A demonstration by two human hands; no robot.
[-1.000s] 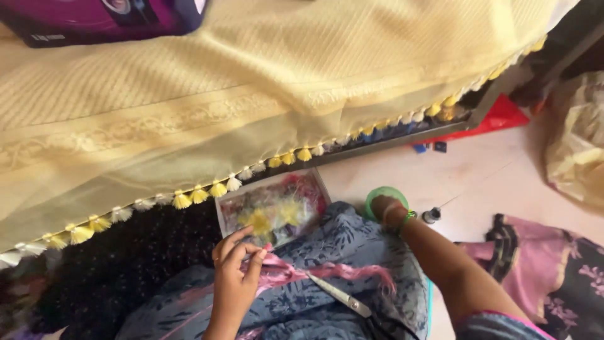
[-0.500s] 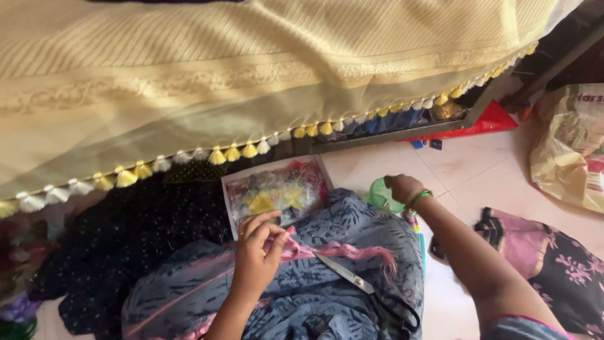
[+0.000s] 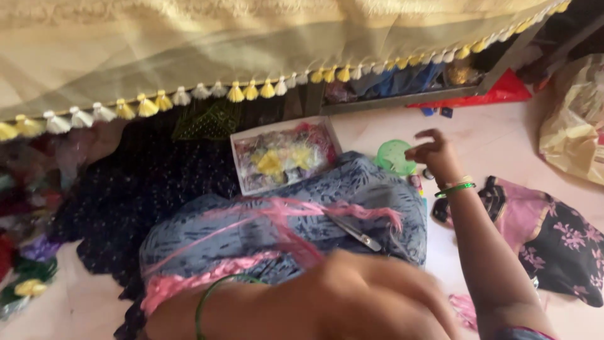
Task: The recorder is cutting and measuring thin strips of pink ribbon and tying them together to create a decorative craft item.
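Observation:
My left hand (image 3: pixel 358 296) fills the bottom of the view, blurred and close to the camera, with a green bangle (image 3: pixel 204 302) on its wrist; what it holds is hidden. Beneath it, a bundle of pink threads (image 3: pixel 296 217) and a pair of scissors (image 3: pixel 356 233) lie on a blue patterned cloth (image 3: pixel 377 189) over my lap. My right hand (image 3: pixel 434 154) is raised above the floor with its fingers curled in, just right of a round green lid (image 3: pixel 392 156). A white box (image 3: pixel 242 170) of yellow and pink tassels stands behind the blue cloth.
A cream cloth (image 3: pixel 251 44) edged with yellow and white tassels (image 3: pixel 236 93) hangs across the top. Dark dotted fabric (image 3: pixel 145 182) lies at the left. At the right are a pink and black floral cloth (image 3: pixel 557 242) and a crinkled plastic bag (image 3: pixel 576 126). A metal frame (image 3: pixel 402 101) runs behind.
My left hand has come up off the pink threads towards the camera. My right hand has lifted off the green lid and shifted right. The view has tilted down.

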